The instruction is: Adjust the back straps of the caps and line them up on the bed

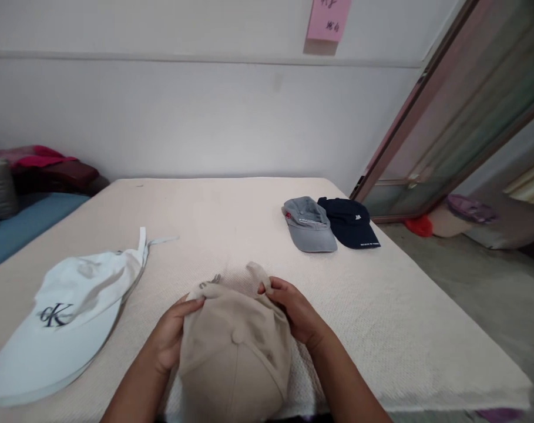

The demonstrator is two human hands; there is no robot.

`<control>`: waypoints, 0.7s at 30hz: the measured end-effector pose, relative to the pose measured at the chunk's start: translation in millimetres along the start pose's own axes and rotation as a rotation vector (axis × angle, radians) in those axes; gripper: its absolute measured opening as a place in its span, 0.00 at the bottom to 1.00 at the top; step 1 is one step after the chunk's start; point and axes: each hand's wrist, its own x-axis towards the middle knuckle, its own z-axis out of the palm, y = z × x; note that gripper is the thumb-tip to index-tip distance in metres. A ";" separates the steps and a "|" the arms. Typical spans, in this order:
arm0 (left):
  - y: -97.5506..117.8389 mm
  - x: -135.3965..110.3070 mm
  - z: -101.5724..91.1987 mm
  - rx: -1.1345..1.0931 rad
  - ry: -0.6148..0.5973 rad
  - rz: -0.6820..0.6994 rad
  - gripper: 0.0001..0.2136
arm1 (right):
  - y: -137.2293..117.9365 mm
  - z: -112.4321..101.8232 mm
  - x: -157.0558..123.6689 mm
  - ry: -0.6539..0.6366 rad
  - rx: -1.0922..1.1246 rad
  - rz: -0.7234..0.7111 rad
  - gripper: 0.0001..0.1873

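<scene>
In the head view, a plain tan cap (234, 352) is at the near edge of the cloth-covered counter (214, 217), button and seams showing on its crown, a metal buckle (217, 278) at its back left and a loose strap (258, 274) at its back right. The left grip (178, 332) is closed on the cap's left edge, thumb on top; the right grip (294, 308) pinches it beside the strap. A white cap (84, 294) with dark letters lies to the left, straps trailing. Farther off at the right, a gray cap (308, 226) overlaps a navy cap (348, 222). Counted: four caps, one of each color, and one pink note (329, 20) on the wall.
</scene>
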 end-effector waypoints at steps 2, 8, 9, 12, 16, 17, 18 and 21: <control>0.9 3.5 1.1 -0.025 0.042 -0.015 0.10 | 8.2 1.1 8.1 0.111 -0.281 -0.076 0.07; -6.5 0.8 14.3 0.021 0.020 0.011 0.06 | 25.1 1.6 17.2 0.215 -0.726 -0.220 0.14; -7.5 -0.7 16.3 0.074 -0.001 0.064 0.08 | 23.7 1.4 15.8 0.222 -0.661 -0.202 0.11; -9.3 -2.9 18.9 0.320 -0.005 0.247 0.12 | 15.2 0.0 10.9 0.191 -0.262 -0.155 0.03; -12.7 1.1 16.5 0.507 0.054 0.258 0.16 | 6.1 -2.4 10.9 0.156 0.250 -0.177 0.06; -14.3 2.5 16.0 0.505 0.050 0.252 0.16 | 5.3 -2.7 12.1 0.163 0.309 -0.182 0.05; -16.0 3.7 15.7 0.493 0.030 0.248 0.14 | 5.0 -2.6 13.4 0.162 0.340 -0.182 0.05; -21.9 6.4 16.0 0.395 -0.067 0.226 0.10 | 5.7 0.6 15.0 0.107 0.310 -0.168 0.10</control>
